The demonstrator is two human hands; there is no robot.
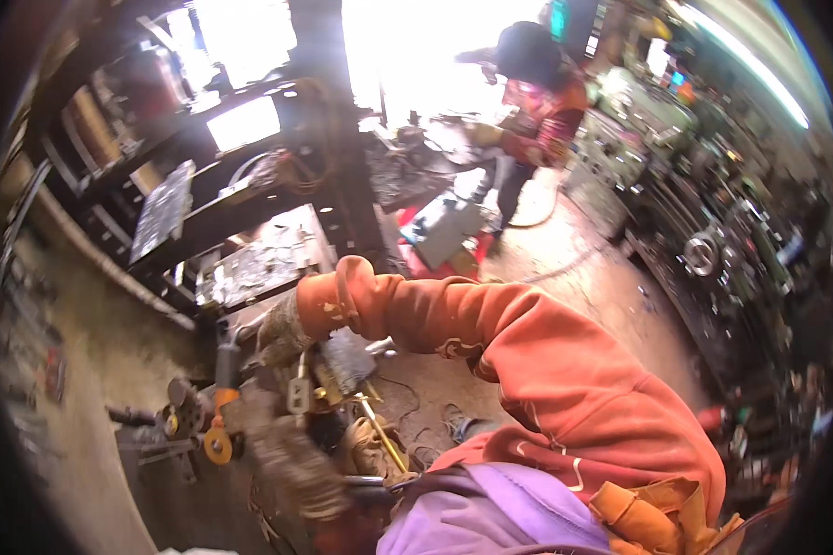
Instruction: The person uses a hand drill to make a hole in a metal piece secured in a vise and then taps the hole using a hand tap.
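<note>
My right arm, in an orange-red sleeve, reaches across to the left. Its gloved right hand (282, 331) is beside a grey-and-orange power tool (226, 375), which looks like an angle grinder. A yellow-orange disc (217, 445) shows just below that tool. Nearer to me is my gloved left hand (292, 453), smeared by motion. The fingers of both hands are too blurred to read, and I cannot make out anything held in them. A pale metal piece with holes (298, 394) and a yellow rod (384, 435) lie close to the hands.
A dark metal rack (342, 185) with loaded shelves stands ahead on the left. Beyond it, a person in a dark cap (528, 55) works at a cluttered bench (403, 176). Machinery (703, 250) lines the right side. A thin cable (407, 388) runs over the floor.
</note>
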